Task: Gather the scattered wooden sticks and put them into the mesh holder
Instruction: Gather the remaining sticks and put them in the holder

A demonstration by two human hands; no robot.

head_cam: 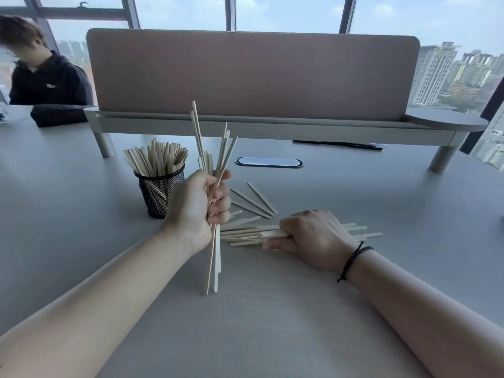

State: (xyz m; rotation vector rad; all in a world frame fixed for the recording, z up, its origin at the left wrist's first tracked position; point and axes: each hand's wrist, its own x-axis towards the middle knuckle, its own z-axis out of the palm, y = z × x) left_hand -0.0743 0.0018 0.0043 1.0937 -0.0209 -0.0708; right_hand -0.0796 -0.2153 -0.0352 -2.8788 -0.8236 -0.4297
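Observation:
My left hand (200, 207) grips an upright bundle of wooden sticks (212, 148) with the lower ends near the table, just right of the black mesh holder (159, 192). The holder stands at centre left and holds several sticks (156, 158). My right hand (311, 237) lies on the table and its curled fingers hold a flat bunch of sticks (245, 233) that point left. More loose sticks (253, 200) lie fanned out on the table behind that bunch, and some stick out to the right of my right hand (365, 231).
A pink desk divider (253, 72) on a grey raised shelf (272, 129) spans the back of the grey table (272, 309). An oval cable port (268, 162) sits behind the sticks. A person in a dark top (46, 80) sits at the far left.

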